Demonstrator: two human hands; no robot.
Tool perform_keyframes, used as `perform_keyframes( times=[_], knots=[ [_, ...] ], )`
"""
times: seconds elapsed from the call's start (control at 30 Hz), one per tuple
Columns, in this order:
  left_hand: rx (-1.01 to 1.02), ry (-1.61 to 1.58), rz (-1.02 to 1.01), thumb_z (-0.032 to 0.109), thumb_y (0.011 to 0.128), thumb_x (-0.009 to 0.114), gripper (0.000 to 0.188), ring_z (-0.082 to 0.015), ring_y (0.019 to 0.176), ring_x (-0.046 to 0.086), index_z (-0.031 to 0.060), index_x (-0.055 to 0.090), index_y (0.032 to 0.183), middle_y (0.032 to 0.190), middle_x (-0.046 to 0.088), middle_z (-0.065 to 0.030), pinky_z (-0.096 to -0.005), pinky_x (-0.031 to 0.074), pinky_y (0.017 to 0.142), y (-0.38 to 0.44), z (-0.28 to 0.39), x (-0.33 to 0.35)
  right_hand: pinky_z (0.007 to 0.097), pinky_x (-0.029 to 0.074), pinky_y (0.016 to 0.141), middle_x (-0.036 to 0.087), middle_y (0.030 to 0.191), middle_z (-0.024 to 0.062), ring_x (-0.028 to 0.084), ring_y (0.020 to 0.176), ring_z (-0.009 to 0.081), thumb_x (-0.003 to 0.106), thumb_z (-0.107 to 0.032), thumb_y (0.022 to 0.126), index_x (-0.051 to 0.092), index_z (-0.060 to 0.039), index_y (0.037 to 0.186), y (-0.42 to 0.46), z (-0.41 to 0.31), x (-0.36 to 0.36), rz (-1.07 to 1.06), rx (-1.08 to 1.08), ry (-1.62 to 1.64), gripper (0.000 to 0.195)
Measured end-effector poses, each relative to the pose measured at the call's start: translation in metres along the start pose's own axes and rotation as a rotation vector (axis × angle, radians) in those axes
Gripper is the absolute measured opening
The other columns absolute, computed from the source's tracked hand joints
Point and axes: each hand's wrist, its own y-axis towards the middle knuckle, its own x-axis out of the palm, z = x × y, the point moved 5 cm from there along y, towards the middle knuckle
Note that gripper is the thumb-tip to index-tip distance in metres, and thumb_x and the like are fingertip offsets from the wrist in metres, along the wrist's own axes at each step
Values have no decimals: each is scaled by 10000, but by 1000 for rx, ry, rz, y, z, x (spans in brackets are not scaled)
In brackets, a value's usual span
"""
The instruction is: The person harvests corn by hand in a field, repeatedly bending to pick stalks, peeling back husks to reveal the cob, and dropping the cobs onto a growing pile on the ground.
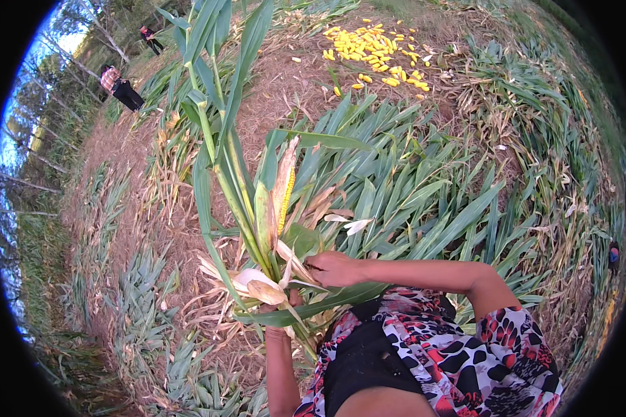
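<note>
Two tall green corn stalks (pixel 235 200) rise in front of me, their long leaves reaching the top of the view. My left hand (pixel 293 299) is around their lower part, largely hidden by pale husks and a green leaf. An ear of corn (pixel 288 195) stands among the stalks, its yellow kernels showing on one side, with husk still on the other. My right hand (pixel 334 269) pinches a strip of dry husk (pixel 295 260) pulled down below the ear. More peeled, papery husks (pixel 263 289) hang over my left hand.
Husked yellow ears lie in a loose pile (pixel 368 47) on the straw-covered ground farther off. Cut corn stalks (pixel 396 167) spread in a thick layer to the right. Two people (pixel 120 86) (pixel 150 39) stand near the trees at the upper left.
</note>
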Motion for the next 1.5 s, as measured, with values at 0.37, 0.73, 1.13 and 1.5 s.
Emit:
perform_keyframes(
  times=[0.37, 0.73, 1.13, 1.5],
  knots=[
    [-13, 12, 126, 403, 846, 683, 535, -228, 767, 518, 51, 574, 1235, 907, 568, -107, -363, 447, 708, -35, 14, -3, 359, 458, 982, 589, 1277, 75, 567, 1137, 170, 456, -503, 1014, 474, -40, 1408, 65, -95, -139, 65, -225, 888, 608],
    [31, 363, 449, 429, 865, 661, 540, -225, 859, 550, 39, 585, 1232, 989, 600, -102, -370, 454, 776, -101, -7, -8, 315, 537, 735, 711, 891, 72, 671, 777, 156, 605, -247, 979, 687, 6, 990, 36, -76, -107, 163, 71, 964, 266],
    [-252, 1050, 310, 457, 886, 637, 552, -222, 960, 585, 26, 597, 1229, 1077, 636, -97, -377, 462, 851, -117, -59, 17, 349, 539, 812, 699, 1042, 115, 679, 924, 211, 589, -170, 945, 662, -18, 1080, -2, -36, 7, -130, 324, 930, 215],
    [59, 637, 364, 302, 926, 670, 372, -108, 902, 567, 26, 621, 1171, 1033, 637, 0, -277, 455, 764, -59, -33, 49, 400, 512, 866, 700, 1048, 111, 665, 985, 243, 613, -208, 912, 672, -37, 1059, -7, -4, 84, -45, 8, 325, 233]
  ],
)
